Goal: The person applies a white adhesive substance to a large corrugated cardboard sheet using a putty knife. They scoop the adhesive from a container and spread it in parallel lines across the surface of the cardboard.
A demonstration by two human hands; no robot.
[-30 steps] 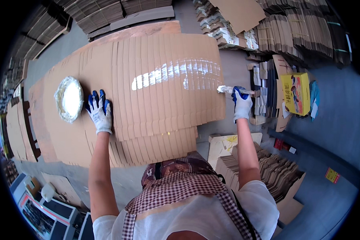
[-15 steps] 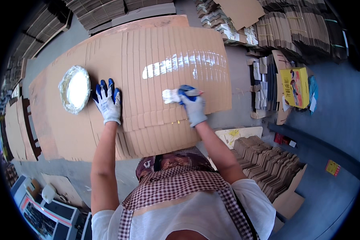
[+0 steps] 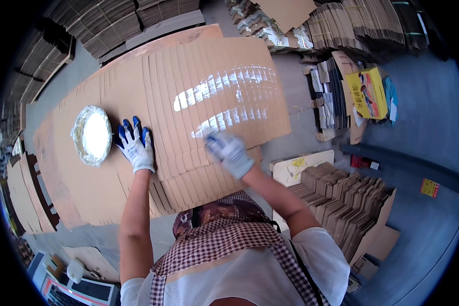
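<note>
While the left hand (image 3: 136,148) lies spread-fingered on cardboard (image 3: 168,137) just right of the round bowl (image 3: 76,135), the blurred right hand (image 3: 228,152) sits farther off, grip impossible to tell.

Cardbd stacks (image 3: 332,28) sit on blue-grey flr (image 3: 423,102).

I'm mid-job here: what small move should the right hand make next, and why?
Probably sweep the right hand rightward, slightly nearer the body. It is blurred at the left end of the lower white band, and the overlapping cardboard on the body side of that band looks bare. The left hand already rests there with fingers spread.
</note>
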